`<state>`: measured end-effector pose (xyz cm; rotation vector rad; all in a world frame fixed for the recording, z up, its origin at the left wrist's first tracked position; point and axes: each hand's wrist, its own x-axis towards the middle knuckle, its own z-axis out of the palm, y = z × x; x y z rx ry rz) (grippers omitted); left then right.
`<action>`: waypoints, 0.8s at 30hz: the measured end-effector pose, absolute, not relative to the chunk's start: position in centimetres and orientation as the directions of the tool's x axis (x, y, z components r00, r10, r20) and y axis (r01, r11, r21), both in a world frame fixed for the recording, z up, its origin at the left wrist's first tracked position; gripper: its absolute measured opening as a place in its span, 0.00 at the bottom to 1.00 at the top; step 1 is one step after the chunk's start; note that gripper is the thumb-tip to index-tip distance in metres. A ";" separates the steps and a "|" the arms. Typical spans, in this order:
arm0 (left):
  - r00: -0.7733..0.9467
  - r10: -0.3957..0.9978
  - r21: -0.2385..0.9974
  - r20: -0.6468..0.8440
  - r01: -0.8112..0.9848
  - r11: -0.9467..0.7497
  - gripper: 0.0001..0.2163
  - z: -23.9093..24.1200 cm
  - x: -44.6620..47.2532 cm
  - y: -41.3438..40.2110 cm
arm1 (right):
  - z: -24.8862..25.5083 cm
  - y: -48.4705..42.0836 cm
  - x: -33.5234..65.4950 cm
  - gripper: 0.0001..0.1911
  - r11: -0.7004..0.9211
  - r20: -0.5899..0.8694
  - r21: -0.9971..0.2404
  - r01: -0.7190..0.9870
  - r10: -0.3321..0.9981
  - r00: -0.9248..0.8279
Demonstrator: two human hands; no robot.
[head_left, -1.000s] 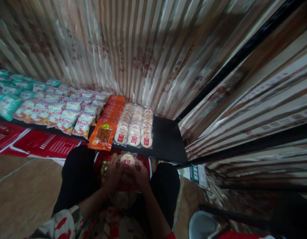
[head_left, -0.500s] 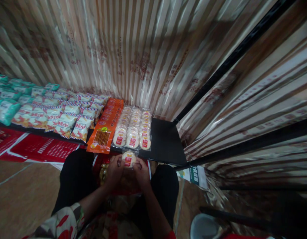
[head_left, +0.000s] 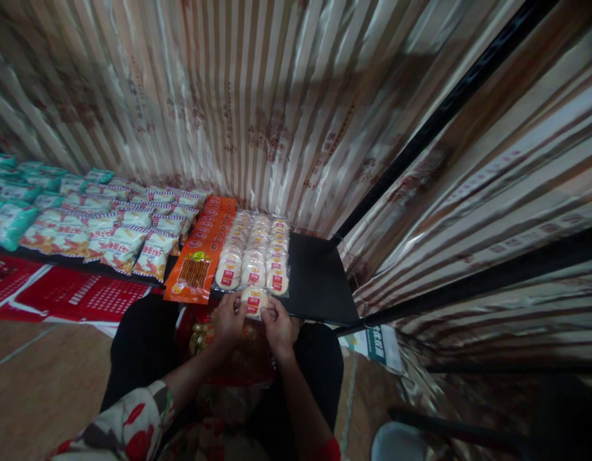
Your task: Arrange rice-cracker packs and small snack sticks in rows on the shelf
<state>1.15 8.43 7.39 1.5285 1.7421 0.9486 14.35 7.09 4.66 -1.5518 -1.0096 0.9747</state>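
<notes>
A round, pale cracker in a clear wrapper with a red label (head_left: 253,303) is held at the front edge of the black shelf. My left hand (head_left: 230,318) pinches its left side and my right hand (head_left: 278,326) pinches its right side. Just beyond it, rows of the same wrapped crackers (head_left: 253,272) lie overlapping on the shelf. To their left lies a long orange snack packet (head_left: 194,272) with a window showing brown sticks. Below my hands, between my knees, a red container (head_left: 183,325) holds gold-wrapped pieces, partly hidden by my forearms.
White snack bags with striped edges (head_left: 154,253) and teal bags (head_left: 11,224) fill the shelf's left part. The black shelf (head_left: 319,275) ends at a dark metal frame bar (head_left: 396,160) on the right. Striped sheeting hangs behind. A pale basin (head_left: 396,443) stands lower right.
Both hands have moved the wrapped cracker slightly forward and to the right, closer to the front of the rows. The view has shifted a little.
</notes>
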 end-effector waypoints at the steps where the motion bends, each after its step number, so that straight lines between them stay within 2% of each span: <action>1: -0.127 0.992 0.844 0.004 0.533 0.065 0.13 7.5 1.4 8.5 | 4.6 7.2 14.5 0.18 -0.154 -0.106 -0.981 0.121 0.936 0.335; 9: -0.048 0.996 0.859 0.079 0.510 -0.044 0.14 7.3 3.8 8.6 | 5.2 7.5 17.4 0.21 -0.160 -0.101 -0.980 0.117 0.911 0.401; 13: -0.016 0.989 0.828 0.147 0.548 -0.115 0.15 7.4 5.0 8.6 | 5.7 8.0 18.8 0.20 -0.170 -0.109 -0.978 0.117 0.909 0.402; 16: 0.011 0.991 0.796 0.133 0.595 -0.113 0.15 7.8 5.8 8.8 | 5.9 8.5 19.6 0.20 -0.174 -0.102 -0.975 0.138 0.903 0.417; 19: 0.036 0.993 0.765 0.111 0.635 -0.108 0.16 7.9 6.5 9.1 | 6.2 9.0 20.2 0.19 -0.189 -0.096 -0.965 0.180 0.897 0.431; 24: 0.065 0.985 0.759 0.158 0.630 -0.163 0.18 6.9 7.4 9.4 | 6.9 9.7 21.1 0.16 -0.207 -0.053 -0.928 0.311 0.897 0.438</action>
